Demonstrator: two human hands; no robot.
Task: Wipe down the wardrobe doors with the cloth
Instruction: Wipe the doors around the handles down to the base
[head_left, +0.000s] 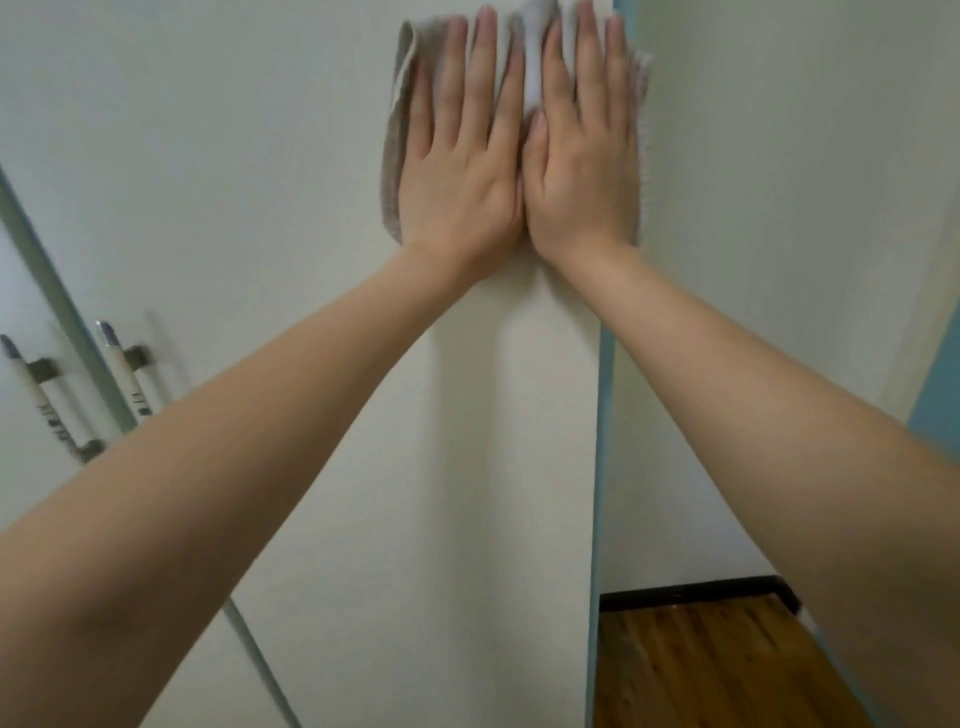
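A pale beige cloth (395, 130) lies flat against the cream wardrobe door (234, 182), high up near the door's right edge. My left hand (462, 156) and my right hand (584, 156) press on it side by side, palms flat, fingers stretched upward and thumbs touching. Both hands pin the cloth to the door. Its left border, a strip between the hands and a frayed right edge stick out around them. The cloth's top runs out of the frame.
Two long bar handles (127, 374) (36, 395) sit at the lower left, either side of a grey-green door seam. The door's right edge (605, 415) meets a cream wall (779, 208). Below are black skirting (691, 592) and wood floor (701, 665).
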